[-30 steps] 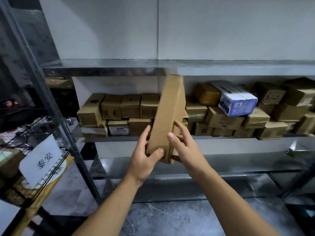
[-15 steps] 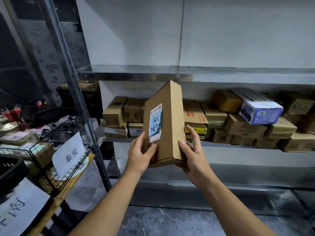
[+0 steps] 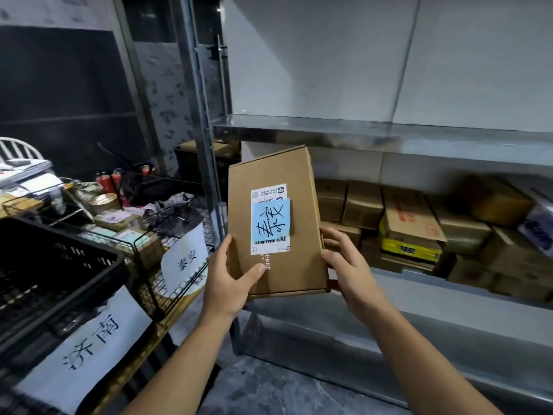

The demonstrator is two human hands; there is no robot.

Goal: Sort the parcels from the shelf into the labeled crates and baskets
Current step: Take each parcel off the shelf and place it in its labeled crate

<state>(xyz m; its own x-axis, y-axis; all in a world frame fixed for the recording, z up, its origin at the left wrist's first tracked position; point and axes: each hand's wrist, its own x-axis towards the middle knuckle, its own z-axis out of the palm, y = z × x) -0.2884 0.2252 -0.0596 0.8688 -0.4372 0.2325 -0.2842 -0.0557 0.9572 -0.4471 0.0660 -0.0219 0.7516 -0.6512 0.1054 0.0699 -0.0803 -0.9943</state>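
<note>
I hold a flat brown cardboard parcel [image 3: 296, 205] upright in front of me, its face turned toward me. A white shipping label and a blue note [image 3: 271, 220] with handwritten characters sit on that face. My left hand [image 3: 229, 283] grips its lower left corner, thumb on the front. My right hand [image 3: 347, 262] holds its lower right edge, fingers curled behind. A wire basket [image 3: 149, 250] with a white sign [image 3: 185, 262] stands to the left. A black crate [image 3: 59, 280] with a larger white sign [image 3: 89, 345] is nearer me.
The metal shelf [image 3: 389, 133] on the right carries several cardboard boxes [image 3: 410, 223] on its middle level. An upright steel post [image 3: 206, 145] stands between shelf and baskets. Further baskets, red extinguishers [image 3: 107, 181] and clutter lie at the far left. Grey marble floor below.
The parcel has been turned from edge-on to face me, showing its label. My view has swung left, bringing the black crate and wire basket into sight.
</note>
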